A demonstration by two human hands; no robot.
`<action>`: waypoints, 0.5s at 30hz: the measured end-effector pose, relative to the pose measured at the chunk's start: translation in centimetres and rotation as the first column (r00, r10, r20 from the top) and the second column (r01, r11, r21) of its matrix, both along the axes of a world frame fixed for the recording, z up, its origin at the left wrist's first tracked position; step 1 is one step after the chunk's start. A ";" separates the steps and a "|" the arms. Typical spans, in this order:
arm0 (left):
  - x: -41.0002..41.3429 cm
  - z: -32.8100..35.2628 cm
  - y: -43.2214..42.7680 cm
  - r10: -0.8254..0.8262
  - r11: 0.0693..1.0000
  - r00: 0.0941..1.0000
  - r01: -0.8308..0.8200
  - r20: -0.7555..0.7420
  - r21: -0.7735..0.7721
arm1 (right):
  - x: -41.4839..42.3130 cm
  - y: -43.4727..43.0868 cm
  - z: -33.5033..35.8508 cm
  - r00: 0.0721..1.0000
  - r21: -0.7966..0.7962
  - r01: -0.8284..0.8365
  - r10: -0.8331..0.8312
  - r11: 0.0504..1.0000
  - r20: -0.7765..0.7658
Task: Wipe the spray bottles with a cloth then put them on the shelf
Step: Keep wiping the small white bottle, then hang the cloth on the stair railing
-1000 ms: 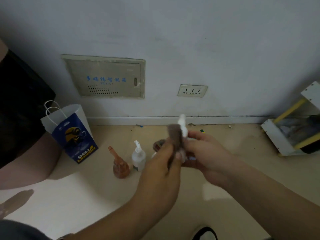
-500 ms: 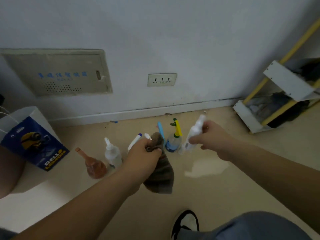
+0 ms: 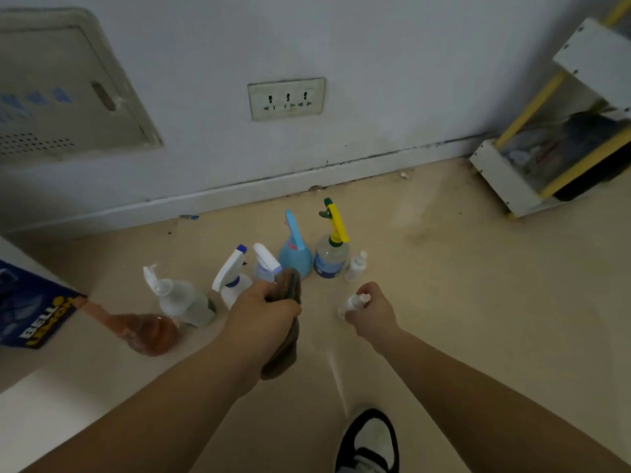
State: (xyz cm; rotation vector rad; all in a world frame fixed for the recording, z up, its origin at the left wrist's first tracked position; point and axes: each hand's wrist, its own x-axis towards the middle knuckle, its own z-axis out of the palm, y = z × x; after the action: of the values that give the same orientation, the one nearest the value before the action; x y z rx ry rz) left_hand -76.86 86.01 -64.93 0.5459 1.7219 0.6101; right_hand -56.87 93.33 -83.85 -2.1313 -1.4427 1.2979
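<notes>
My left hand (image 3: 263, 314) grips a brown cloth (image 3: 285, 332) that hangs below the fist. My right hand (image 3: 374, 310) holds a small white spray bottle (image 3: 353, 302) low over the floor, only its top showing. Several spray bottles stand on the floor beyond my hands: an orange one (image 3: 143, 331), a clear one with a white pump (image 3: 182, 300), two with white triggers (image 3: 230, 278) (image 3: 264, 264), a blue one (image 3: 294, 256), a clear one with a yellow trigger (image 3: 332, 250) and a tiny white one (image 3: 356, 266). The white and yellow shelf (image 3: 505, 179) stands at the right against the wall.
A blue paper bag (image 3: 30, 319) sits at the left edge. The wall holds a socket (image 3: 286, 99) and a panel box (image 3: 68, 90). My shoe (image 3: 370, 442) is at the bottom. Dark cloth items fill the shelf's lower tier.
The view has tilted down and nearer the floor. My right hand has lowered the small white bottle toward the floor. My left hand keeps the cloth and has moved little.
</notes>
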 end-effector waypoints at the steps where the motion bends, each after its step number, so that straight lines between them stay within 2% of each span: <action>1: 0.2 -0.5 0.2 0.012 1.000 1.000 -0.012 0.000 -0.005 | -0.1 0.2 -0.7 1.000 0.006 -0.015 0.015 1.000 0.009; 5: 0.9 -1.5 0.2 0.046 0.999 0.999 -0.045 0.013 -0.025 | -0.2 0.7 -1.5 0.999 0.010 -0.043 0.043 0.999 0.006; 7: 1.1 -1.3 0.2 0.054 0.998 0.997 -0.053 0.058 -0.019 | 0.0 0.8 -0.4 0.997 -0.072 -0.071 0.072 0.995 0.003; 9: 1.5 -0.6 0.5 0.064 0.998 0.993 -0.062 0.101 -0.014 | 0.4 0.7 2.4 1.000 -0.194 -0.027 0.026 0.981 -0.007; 11: 2.2 0.8 0.9 0.039 0.999 0.992 -0.040 0.117 0.006 | 1.3 0.6 6.1 0.999 -0.222 0.021 -0.027 0.975 -0.022; 13: 3.0 2.8 1.0 -0.036 0.999 0.987 0.029 0.157 0.046 | 2.3 0.5 11.0 0.994 -0.198 0.030 -0.051 0.980 -0.097; 15: 3.7 5.1 0.6 -0.158 0.985 0.967 0.140 0.198 0.100 | 3.0 -0.4 16.8 0.962 -0.224 -0.010 -0.052 0.975 -0.269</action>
State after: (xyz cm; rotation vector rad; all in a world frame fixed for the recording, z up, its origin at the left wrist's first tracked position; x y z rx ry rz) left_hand -73.13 86.63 -59.78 0.6440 1.4516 0.6124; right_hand -53.84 92.92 -67.06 -1.9880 -1.2074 1.7408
